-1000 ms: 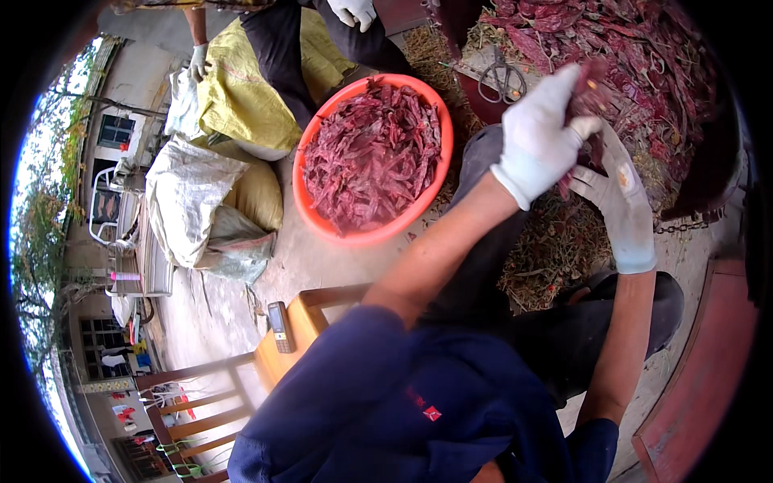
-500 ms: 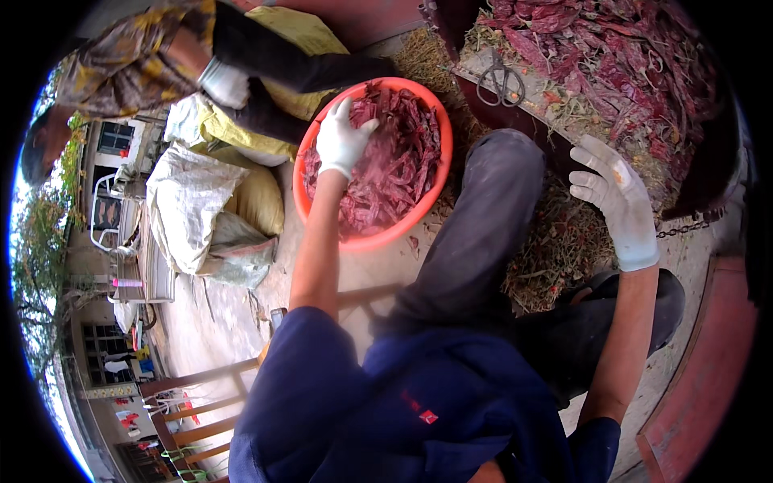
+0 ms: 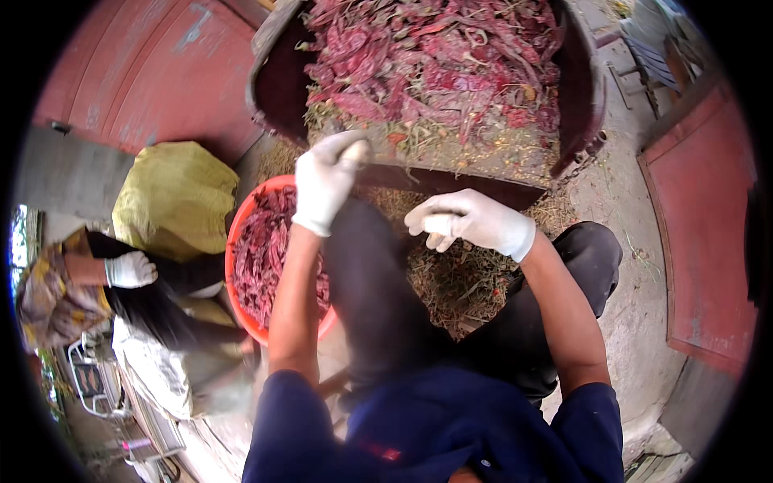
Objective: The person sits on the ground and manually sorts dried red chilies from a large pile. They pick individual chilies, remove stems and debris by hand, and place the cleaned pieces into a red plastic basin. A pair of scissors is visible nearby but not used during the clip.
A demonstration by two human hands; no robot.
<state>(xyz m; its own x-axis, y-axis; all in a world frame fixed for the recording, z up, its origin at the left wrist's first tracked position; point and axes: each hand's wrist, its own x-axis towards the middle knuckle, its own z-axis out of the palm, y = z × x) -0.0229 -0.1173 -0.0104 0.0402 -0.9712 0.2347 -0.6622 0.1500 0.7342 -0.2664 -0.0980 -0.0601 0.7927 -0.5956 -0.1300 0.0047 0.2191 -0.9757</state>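
concrete floor [image 3: 636,274], left hand [image 3: 324,181], right hand [image 3: 483,224], fingers curled, any hold unclear, dried chillies [image 3: 443,64] cut off above

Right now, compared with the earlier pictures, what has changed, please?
The view has turned right. The left hand no longer shows the bunch it held; after reaching over the tub, it has come back right, toward the cart. The right hand, spread before, is now curled. Whether either holds anything now, I cannot tell. The peppers stay in tub and cart.
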